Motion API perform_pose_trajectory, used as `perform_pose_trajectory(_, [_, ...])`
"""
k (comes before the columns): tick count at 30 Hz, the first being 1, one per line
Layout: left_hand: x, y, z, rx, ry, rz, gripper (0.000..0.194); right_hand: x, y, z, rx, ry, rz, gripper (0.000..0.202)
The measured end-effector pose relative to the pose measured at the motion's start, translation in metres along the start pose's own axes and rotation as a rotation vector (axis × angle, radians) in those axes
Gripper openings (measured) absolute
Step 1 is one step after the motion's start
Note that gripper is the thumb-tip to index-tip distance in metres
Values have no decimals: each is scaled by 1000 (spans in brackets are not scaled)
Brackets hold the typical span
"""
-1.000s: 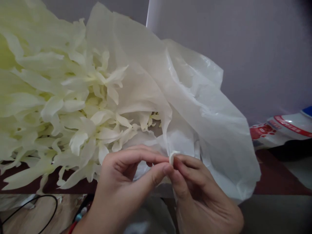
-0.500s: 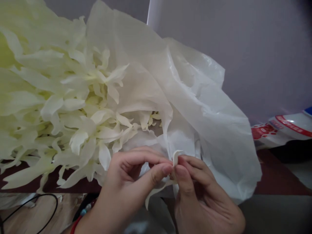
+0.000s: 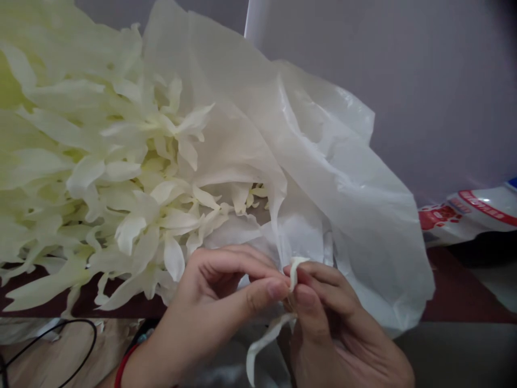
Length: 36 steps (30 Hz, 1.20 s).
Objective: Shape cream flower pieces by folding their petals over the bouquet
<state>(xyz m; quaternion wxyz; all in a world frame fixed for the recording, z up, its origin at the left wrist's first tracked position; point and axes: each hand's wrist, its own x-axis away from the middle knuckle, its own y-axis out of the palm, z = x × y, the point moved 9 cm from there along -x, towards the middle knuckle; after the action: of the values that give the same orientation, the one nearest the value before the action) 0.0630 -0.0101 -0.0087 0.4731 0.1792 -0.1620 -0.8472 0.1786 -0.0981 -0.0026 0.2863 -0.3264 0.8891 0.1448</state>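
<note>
My left hand [image 3: 226,302] and my right hand [image 3: 343,323] meet at the lower middle, in front of a white plastic bag [image 3: 355,194]. Between their fingertips both pinch a small cream petal piece [image 3: 294,275], its curled tip standing up. A longer cream strip [image 3: 262,345] hangs below the fingers, curving down to the left. How the two pieces join is hidden behind my fingers. At the left lies a large pile of cream and pale yellow artificial petals [image 3: 133,205], close to my left hand.
A white and red bottle or tube [image 3: 476,213] lies at the right edge. A black cable [image 3: 95,345] loops at the lower left. Behind the bag rises a grey-violet surface [image 3: 404,81]. A dark red edge [image 3: 464,291] runs below.
My fingertips have shifted slightly down and right with the petal piece. The hanging strip now reaches lower, and my left wrist has turned a little.
</note>
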Motion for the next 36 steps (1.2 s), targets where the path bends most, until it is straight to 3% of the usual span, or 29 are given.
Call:
perform_pose_trajectory(6, [2, -3, 14, -247, 104, 46, 14, 0, 4, 1, -33, 2, -48, 14])
perform_pose_trajectory(13, [4, 3, 22, -320, 174, -52, 13, -2, 3, -1, -36, -11, -92, 9])
perform_pose_trajectory(21, [18, 16, 39, -623, 518, -45, 14, -2, 2, 0, -95, -17, -186, 13])
perform_pose_trajectory(30, [20, 16, 46, -704, 589, -66, 16, -3, 9, 7, -216, 31, -286, 26])
perform_pose_trajectory(36, [19, 13, 41, -768, 547, 45, 18, -3, 6, -1, 44, -49, -188, 28])
